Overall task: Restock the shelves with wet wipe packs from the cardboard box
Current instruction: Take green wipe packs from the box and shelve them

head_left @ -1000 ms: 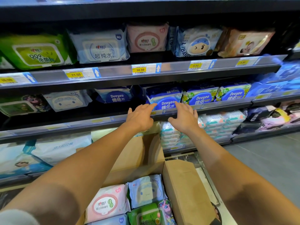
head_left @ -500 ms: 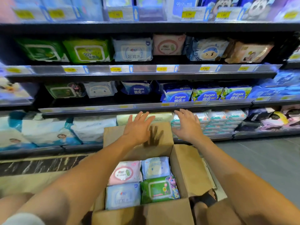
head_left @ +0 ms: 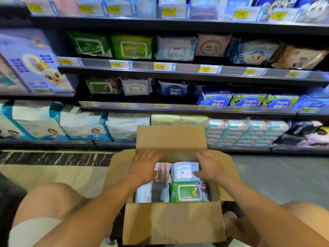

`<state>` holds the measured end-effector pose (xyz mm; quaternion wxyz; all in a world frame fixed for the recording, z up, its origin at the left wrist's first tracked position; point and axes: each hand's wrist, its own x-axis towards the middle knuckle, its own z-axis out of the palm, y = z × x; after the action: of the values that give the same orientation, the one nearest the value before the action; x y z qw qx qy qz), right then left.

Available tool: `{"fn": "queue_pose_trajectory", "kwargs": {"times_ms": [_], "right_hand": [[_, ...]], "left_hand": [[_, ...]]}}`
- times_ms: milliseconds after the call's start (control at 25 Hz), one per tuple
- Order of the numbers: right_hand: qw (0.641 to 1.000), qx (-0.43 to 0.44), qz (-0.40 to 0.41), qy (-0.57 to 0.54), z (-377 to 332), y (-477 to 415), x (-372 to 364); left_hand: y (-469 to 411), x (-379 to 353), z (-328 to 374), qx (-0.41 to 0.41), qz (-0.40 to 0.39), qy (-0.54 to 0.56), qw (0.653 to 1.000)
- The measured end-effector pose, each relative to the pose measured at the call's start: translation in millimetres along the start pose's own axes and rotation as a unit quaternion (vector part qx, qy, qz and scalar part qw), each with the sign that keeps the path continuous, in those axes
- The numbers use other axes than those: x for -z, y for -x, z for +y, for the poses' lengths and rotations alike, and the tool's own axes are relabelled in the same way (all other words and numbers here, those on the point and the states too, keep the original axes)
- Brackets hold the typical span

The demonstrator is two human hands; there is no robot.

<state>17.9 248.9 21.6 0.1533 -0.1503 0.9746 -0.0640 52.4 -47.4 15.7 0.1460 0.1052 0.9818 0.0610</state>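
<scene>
**Head view.** An open cardboard box stands on the floor in front of the shelves, between the person's knees, with its far flap upright. Four wet wipe packs lie flat in its top layer: a pink pack and a pale blue pack at the far side, a white pack and a green pack at the near side.

The left hand is over the pink pack and the right hand is at the right edge of the pale blue pack. On both hands the fingers are straight and lie loosely together, pinching nothing. Whether the palms already touch the wrappers cannot be told.

The step in hand appears to be taking the next packs out of the box.

- **Grip:** the packs are soft and tightly nested, so each is best taken by a short edge, with the thumb under and the fingers over, rather than by pinching the film.
- **Lift:** each should come straight up, so that the neighbouring packs are not dragged along.
- **Placement:** matching faces show on the shelves. Pink and white packs sit on the upper row, green and pale blue on the row below. Each pack should join its own kind, label outward.
</scene>
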Motion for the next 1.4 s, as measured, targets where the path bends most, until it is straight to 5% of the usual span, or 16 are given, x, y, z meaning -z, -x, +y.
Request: {"fn": "queue_pose_trajectory", "kwargs": {"times_ms": [560,1000,1400], "right_hand": [[0.964,0.066,-0.214,0.145,7.0,-30.5,-129.4],[0.964,0.074,-0.165,0.195,-0.7,-46.6,-176.9],[0.968,0.063,-0.173,0.170,-5.5,-40.9,-125.6]], "left_hand": [[-19.1,-96.6,-7.4,-0.001,-0.146,0.006,0.989],[-20.6,-104.5,-16.4,0.030,-0.162,0.031,0.986],[-27.5,-95.9,-2.3,0.057,-0.141,0.170,0.974]]}}
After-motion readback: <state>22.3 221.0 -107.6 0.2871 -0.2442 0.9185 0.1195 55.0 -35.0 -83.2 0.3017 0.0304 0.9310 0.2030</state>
